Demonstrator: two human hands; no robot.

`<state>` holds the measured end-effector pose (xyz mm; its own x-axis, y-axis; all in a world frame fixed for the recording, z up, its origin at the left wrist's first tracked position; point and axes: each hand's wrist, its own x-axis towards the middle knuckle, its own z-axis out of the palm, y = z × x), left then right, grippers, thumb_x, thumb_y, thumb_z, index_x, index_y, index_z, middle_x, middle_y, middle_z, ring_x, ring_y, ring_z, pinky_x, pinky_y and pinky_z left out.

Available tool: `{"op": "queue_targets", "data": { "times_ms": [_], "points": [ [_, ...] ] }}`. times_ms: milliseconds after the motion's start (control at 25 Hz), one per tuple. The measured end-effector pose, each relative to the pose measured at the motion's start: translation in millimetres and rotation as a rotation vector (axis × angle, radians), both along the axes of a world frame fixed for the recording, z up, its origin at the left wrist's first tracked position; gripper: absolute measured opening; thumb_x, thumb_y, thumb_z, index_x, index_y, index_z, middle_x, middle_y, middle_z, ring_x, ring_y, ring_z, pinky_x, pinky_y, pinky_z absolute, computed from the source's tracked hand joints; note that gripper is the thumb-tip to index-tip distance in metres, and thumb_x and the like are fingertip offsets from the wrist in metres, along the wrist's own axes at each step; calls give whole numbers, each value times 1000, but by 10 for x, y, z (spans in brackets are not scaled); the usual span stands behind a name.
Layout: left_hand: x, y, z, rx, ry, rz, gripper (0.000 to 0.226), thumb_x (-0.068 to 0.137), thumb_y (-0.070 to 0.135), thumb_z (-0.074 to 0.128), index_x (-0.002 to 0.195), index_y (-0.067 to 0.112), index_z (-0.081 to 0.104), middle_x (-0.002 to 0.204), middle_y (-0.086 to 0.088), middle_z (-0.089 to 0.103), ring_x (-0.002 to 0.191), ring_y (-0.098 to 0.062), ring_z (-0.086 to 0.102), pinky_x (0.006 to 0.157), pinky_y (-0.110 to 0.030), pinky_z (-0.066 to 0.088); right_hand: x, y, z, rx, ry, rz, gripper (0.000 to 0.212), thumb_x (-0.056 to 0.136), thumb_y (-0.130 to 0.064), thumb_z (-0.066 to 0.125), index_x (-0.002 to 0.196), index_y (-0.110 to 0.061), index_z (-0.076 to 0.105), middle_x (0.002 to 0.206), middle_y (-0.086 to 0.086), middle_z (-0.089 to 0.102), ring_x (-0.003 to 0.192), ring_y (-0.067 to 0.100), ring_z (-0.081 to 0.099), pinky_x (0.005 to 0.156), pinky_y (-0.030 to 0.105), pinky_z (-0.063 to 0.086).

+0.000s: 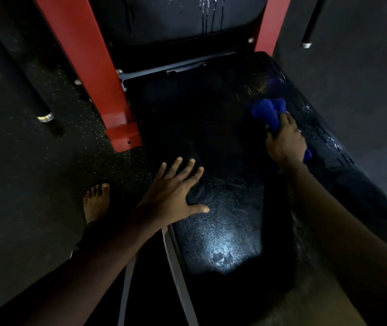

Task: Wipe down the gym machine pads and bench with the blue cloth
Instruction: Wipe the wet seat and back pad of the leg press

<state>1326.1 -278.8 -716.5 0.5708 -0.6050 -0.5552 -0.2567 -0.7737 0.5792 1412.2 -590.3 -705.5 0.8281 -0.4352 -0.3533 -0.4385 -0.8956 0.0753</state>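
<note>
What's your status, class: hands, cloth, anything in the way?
Right hand grips blue cloth on the wet bench, right side. Left hand open, spread over bench's left edge. Back pad above shows drips. Nothing in the way.

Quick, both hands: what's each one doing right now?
Left hand: open, fingers spread, flat on the bench seat.
Right hand: gripping the blue cloth near the seat's right edge.

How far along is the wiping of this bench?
Partly done. The seat pad shines wet across its near and right parts, so it looks gone over or sprayed. In hand: the right hand grips the blue cloth at the pad's right edge, the left hand spread open at the left edge. Left: the back pad shows drips running down, not yet wiped.
</note>
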Motion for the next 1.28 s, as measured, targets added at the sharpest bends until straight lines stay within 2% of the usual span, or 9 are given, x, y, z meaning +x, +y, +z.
{"op": "queue_targets", "data": {
  "times_ms": [80, 280, 360, 480, 600, 760, 840, 1120, 1280],
  "points": [
    [-78, -193, 95, 85, 7, 30, 121, 68, 95, 33, 157, 25, -11, 163, -8, -19, 149, -36, -18, 118, -60, -8, -82, 410, -22, -18, 6, 55, 52, 98, -42, 51, 146, -24, 40, 159, 4, 35, 125, 39, 55, 93, 51, 51],
    [-98, -317, 157, 132, 12, 70, 125, 65, 98, 31, 155, 25, -16, 162, -13, -22, 147, -41, -21, 116, -66, -4, -778, 739, 258, 277, 62, 447, 63, 93, -34, 57, 152, -29, 37, 160, 4, 36, 133, 31, 50, 104, 44, 47],
    [-100, -306, 145, 123, 10, 62, 124, 66, 98, 30, 154, 25, -19, 161, -13, -25, 146, -41, -23, 115, -66, -7, -495, 400, 141, 146, 8, 368, 61, 92, -36, 52, 150, -24, 38, 158, 8, 39, 128, 37, 52, 106, 48, 46],
    [-142, -282, 138, 107, 9, 54, 123, 67, 98, 27, 153, 26, -23, 159, -13, -30, 145, -41, -28, 114, -67, -10, 188, 80, -104, -17, -29, -6, 62, 96, -55, 43, 145, -17, 41, 157, 12, 37, 128, 41, 51, 104, 54, 44],
    [-123, -255, 124, 91, 25, 54, 122, 68, 98, 26, 153, 26, -23, 160, -12, -30, 145, -40, -27, 114, -66, -10, 465, 604, -248, 13, -35, -106, 65, 100, -58, 36, 145, -11, 41, 154, 16, 40, 127, 42, 53, 101, 50, 46],
    [-87, -284, 174, 137, 30, 34, 122, 67, 98, 27, 157, 24, -8, 164, -13, -17, 147, -41, -22, 115, -67, -7, 50, 1673, -323, 282, 96, 488, 64, 102, -59, 35, 151, -18, 39, 159, 14, 35, 137, 38, 44, 104, 47, 44],
    [-71, -289, 187, 126, 53, 34, 122, 68, 97, 30, 157, 25, -11, 163, -12, -20, 147, -40, -23, 114, -66, -9, 149, 1617, -384, 320, 64, 611, 62, 101, -58, 38, 150, -21, 41, 159, 10, 36, 135, 36, 47, 103, 46, 46],
    [-112, -266, 163, 89, 28, 42, 119, 70, 94, 34, 156, 26, -12, 160, -12, -28, 145, -42, -27, 113, -67, -14, 1219, 1695, -883, 181, 32, 110, 57, 99, -56, 44, 140, -17, 47, 145, 13, 49, 123, 36, 56, 97, 44, 47],
    [-95, -269, 145, 106, 40, -2, 114, 72, 93, 26, 158, 21, 4, 164, -12, -16, 145, -44, -25, 113, -69, -7, 994, 2495, -845, 278, 168, 560, 58, 97, -59, 44, 146, -27, 42, 153, 5, 42, 127, 33, 55, 95, 44, 48]
  ]
}}
